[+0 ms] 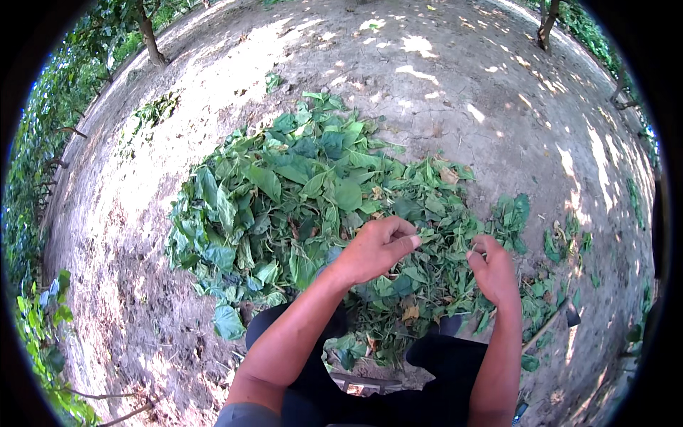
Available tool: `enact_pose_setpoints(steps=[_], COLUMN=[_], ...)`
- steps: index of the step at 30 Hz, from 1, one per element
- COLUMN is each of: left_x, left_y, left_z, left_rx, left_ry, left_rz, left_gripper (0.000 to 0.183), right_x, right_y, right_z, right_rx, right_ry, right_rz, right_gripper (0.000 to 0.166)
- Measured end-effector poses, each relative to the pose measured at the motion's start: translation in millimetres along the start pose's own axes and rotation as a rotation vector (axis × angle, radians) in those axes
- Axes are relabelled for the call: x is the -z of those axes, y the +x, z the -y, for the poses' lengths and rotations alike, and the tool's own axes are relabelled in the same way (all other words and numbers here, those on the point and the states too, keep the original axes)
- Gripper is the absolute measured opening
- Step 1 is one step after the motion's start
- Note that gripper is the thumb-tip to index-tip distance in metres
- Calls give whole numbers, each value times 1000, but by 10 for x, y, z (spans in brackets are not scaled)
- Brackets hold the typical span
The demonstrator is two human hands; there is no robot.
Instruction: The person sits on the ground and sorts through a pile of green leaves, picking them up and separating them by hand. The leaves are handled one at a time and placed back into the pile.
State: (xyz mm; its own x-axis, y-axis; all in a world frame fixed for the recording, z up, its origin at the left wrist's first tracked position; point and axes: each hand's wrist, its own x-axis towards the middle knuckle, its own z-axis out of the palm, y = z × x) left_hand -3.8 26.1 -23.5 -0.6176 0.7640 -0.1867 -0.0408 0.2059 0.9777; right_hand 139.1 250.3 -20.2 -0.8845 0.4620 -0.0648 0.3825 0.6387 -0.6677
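A broad heap of picked green leaves (315,187) lies on the bare ground in front of my knees, with some yellowed and brown leaves mixed in. Over its near middle is my left hand (381,248), thumb and fingertips pinched together at a bit of green. My right hand (491,267) is at the heap's right side, thumb and forefinger close together around what looks like a thin stem. The two hands are apart, and their small holds are hard to make out.
A tool with a wooden handle and dark metal head (572,316) lies at the right. Small leaf piles (155,112) (512,213) dot the soil. Tree trunks (151,40) (546,29) stand farther off, and leafy plants line the left. Part of a low seat (368,381) shows between my legs.
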Motion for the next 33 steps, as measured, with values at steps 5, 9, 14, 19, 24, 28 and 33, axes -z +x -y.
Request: enact_pose_setpoints(steps=[5,9,14,19,24,28,33], left_x=[-252,-305,-158,55,241,325,501], left_y=[-239,-323,-331,-353,-401,-421,-445], left_z=[32,31,-33,-99,-169,-136,-79], left_rx=[-83,-155,-191,-210,-190,-207,-133], left_ry=[405,473,439,440,477,628,674], left_rz=[183,377,227,86,-66,-121,-203], left_gripper=[30,31,32,33,33,33,31], right_x=[-64,-96,-117,-186,-249,-266,-321], right_y=[-8,5,14,29,36,43,45], right_z=[150,201,297,343,309,361,402], right_rx=[-13,-26,-53,-54,-18,-28,-26], right_ry=[5,23,-31,-29,-32,-37,-16], right_rz=[62,109,167,159,178,196,197], right_gripper=[33,34,37,37,37,37,35])
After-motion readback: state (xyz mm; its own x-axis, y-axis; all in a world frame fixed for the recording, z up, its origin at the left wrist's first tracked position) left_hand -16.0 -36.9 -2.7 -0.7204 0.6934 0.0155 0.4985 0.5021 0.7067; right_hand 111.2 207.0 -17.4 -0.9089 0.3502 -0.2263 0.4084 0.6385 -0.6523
